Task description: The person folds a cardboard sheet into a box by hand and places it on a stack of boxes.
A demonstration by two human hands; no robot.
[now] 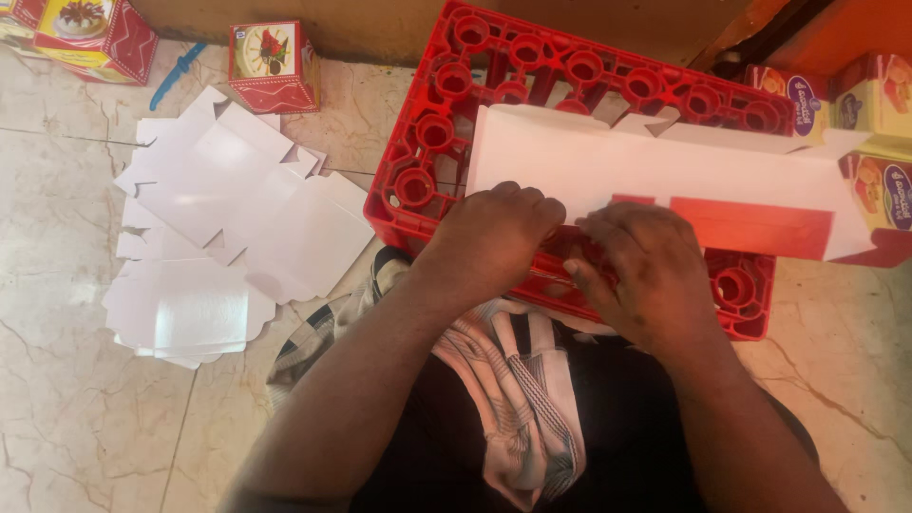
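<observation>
A: Head camera is looking straight down, and we are seeing both hands working on a flat white carton blank (655,166) that is lying across an upturned red plastic bottle crate (446,123).

B: We are agreeing. The left hand (494,233) is pressing on the blank's near edge, fingers curled together and knuckles up, so we are reading it as bearing down on the card.

A: And the right hand (646,261) is lying just beside it, fingers bent and close together, pinching the same near edge where a red printed flap (750,226) is folding up. The fingertips themselves are hiding under the hand, so we are not telling exactly how they are clamping.

B: The blank is stretching from the crate's middle out past its right side, white face up.

A: To the left, on the marble floor (85,408), we are seeing a loose stack of flat white blanks (228,237), well apart from the hands.

B: Farther back, a small folded red box (274,66) is standing upright, with another printed box (90,33) at the top left corner.

A: At the right edge, more printed cartons (879,114) are sitting just beside the crate. A striped cloth (513,380) is lying over the lap.
</observation>
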